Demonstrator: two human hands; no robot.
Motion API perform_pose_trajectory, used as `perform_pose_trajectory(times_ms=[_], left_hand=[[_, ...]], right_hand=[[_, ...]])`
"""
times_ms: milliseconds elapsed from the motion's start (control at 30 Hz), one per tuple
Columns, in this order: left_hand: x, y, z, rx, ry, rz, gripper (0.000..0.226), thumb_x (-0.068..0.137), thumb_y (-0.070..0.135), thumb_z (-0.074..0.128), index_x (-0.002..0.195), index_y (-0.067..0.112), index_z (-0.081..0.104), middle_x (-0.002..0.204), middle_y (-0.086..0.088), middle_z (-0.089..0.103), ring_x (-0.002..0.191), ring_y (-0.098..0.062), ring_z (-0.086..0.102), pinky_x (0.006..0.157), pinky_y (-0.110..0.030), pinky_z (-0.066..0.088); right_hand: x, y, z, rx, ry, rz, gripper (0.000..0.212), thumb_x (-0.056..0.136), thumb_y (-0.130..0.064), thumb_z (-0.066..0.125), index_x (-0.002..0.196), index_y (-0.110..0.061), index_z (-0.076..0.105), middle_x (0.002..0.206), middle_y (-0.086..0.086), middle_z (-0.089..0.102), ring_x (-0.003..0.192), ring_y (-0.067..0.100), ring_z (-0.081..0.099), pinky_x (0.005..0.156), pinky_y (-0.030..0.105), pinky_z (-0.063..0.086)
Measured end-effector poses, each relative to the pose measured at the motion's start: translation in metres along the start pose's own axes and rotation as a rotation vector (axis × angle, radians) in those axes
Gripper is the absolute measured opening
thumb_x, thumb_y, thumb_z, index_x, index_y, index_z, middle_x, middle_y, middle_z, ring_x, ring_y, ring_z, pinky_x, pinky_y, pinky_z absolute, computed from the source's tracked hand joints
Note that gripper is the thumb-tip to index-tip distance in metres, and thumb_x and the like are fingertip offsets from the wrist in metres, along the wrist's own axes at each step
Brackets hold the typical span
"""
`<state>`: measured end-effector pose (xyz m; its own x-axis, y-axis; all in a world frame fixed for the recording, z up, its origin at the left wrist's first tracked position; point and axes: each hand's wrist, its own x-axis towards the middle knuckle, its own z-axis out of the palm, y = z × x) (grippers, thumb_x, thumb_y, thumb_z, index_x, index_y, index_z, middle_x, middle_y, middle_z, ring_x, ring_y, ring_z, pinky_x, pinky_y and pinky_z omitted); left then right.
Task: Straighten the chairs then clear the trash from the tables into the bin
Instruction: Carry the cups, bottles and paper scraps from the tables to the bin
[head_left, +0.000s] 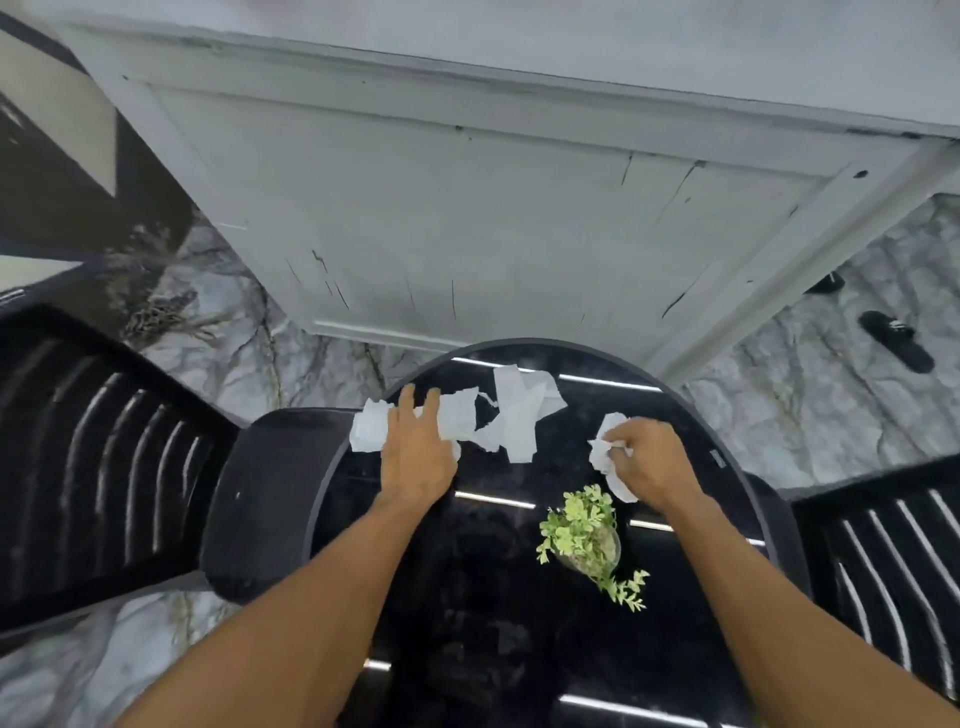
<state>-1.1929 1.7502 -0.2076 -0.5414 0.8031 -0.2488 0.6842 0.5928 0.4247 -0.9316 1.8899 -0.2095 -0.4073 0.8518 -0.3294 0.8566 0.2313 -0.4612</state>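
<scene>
Currently right grip (649, 457) clenches a paper wad (605, 448); left grip (415, 452) lies flat on torn paper (514, 421) at the far edge of the table (467, 597). Rake the strips into one bunch before lifting, clear of the plant (579, 525).

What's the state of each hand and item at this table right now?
left hand: open, fingers flat on the torn paper strips
right hand: gripping a crumpled paper wad
torn paper strips: loose on the black table, not yet cleared
plant in glass vase: on the table, untouched
left chair: seat against the table edge
</scene>
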Motion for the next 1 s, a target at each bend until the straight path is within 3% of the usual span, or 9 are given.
perform_pose_trajectory(times_ms=[67,133,267,333,400,467,533,733,1000], left_hand=[[0.006,-0.004,0.004,0.065,-0.015,-0.002,0.036,0.090,0.011,0.062,0.126,0.013,0.059,0.135,-0.013,0.045,0.120,-0.029,0.045,0.090,-0.035,0.050],[0.005,-0.007,0.009,0.035,-0.017,0.023,0.007,0.086,0.001,0.063,0.084,0.008,0.064,0.097,-0.005,0.052,0.093,-0.024,0.054,0.075,-0.031,0.051],[-0.004,-0.018,0.013,-0.131,-0.027,-0.025,0.036,0.079,-0.010,0.052,0.052,0.013,0.044,0.069,0.001,0.046,0.066,-0.015,0.048,0.052,-0.021,0.036],[-0.010,-0.024,0.010,-0.171,-0.024,-0.037,0.038,0.078,-0.007,0.050,0.051,0.016,0.038,0.064,0.002,0.044,0.062,-0.012,0.043,0.054,-0.018,0.032],[-0.016,-0.031,0.005,-0.200,-0.010,-0.040,0.035,0.077,-0.005,0.051,0.051,0.016,0.040,0.061,0.003,0.045,0.058,-0.010,0.042,0.066,-0.024,0.044],[-0.022,-0.035,-0.002,-0.204,0.023,-0.024,0.034,0.077,-0.004,0.052,0.052,0.016,0.041,0.058,0.006,0.043,0.054,-0.011,0.039,0.086,-0.034,0.047],[-0.029,-0.034,-0.009,-0.225,0.056,-0.016,0.041,0.075,-0.009,0.050,0.050,0.019,0.036,0.052,0.008,0.038,0.051,-0.011,0.037,0.087,-0.039,0.047],[-0.036,-0.005,-0.013,-0.225,0.013,0.130,0.040,0.070,-0.015,0.048,0.049,0.018,0.037,0.055,0.005,0.043,0.058,-0.012,0.044,0.069,-0.034,0.052],[-0.026,0.058,0.008,-0.226,-0.056,0.233,0.026,0.076,-0.011,0.052,0.057,0.006,0.057,0.063,-0.002,0.058,0.063,-0.014,0.056,0.083,-0.030,0.052]], right_hand=[[0.019,-0.023,-0.001,-0.009,0.009,-0.108,0.023,0.080,-0.007,0.067,0.099,-0.015,0.077,0.119,0.004,0.067,0.113,0.026,0.059,0.097,0.038,0.047],[0.036,-0.049,0.001,-0.057,-0.024,-0.201,0.020,0.082,-0.011,0.069,0.100,-0.016,0.076,0.137,0.000,0.056,0.125,0.022,0.049,0.103,0.035,0.041],[0.061,-0.088,0.014,-0.214,-0.274,-0.318,0.055,0.085,-0.013,0.070,0.137,-0.023,0.055,0.159,-0.004,0.028,0.141,0.021,0.033,0.114,0.034,0.032],[0.067,-0.103,0.021,-0.397,-0.365,-0.392,0.066,0.086,-0.011,0.068,0.145,-0.026,0.044,0.161,-0.001,0.024,0.142,0.026,0.031,0.113,0.039,0.034],[0.067,-0.112,0.031,-0.541,-0.385,-0.479,0.057,0.086,-0.006,0.065,0.139,-0.021,0.053,0.150,0.005,0.043,0.134,0.030,0.042,0.106,0.040,0.043],[0.064,-0.117,0.038,-0.519,-0.352,-0.482,0.044,0.079,0.007,0.057,0.118,-0.007,0.068,0.122,0.012,0.065,0.112,0.030,0.059,0.091,0.039,0.052],[0.057,-0.117,0.032,-0.396,-0.292,-0.395,0.041,0.071,0.013,0.052,0.105,0.000,0.071,0.104,0.014,0.072,0.095,0.029,0.065,0.078,0.036,0.054],[0.018,-0.072,-0.017,-0.082,-0.056,-0.088,0.039,0.074,0.013,0.061,0.107,-0.003,0.074,0.115,0.014,0.070,0.107,0.030,0.063,0.088,0.028,0.046],[-0.031,-0.001,-0.014,-0.211,-0.087,0.014,0.044,0.083,-0.013,0.069,0.127,-0.015,0.064,0.130,0.007,0.059,0.126,0.028,0.051,0.103,0.035,0.042]])
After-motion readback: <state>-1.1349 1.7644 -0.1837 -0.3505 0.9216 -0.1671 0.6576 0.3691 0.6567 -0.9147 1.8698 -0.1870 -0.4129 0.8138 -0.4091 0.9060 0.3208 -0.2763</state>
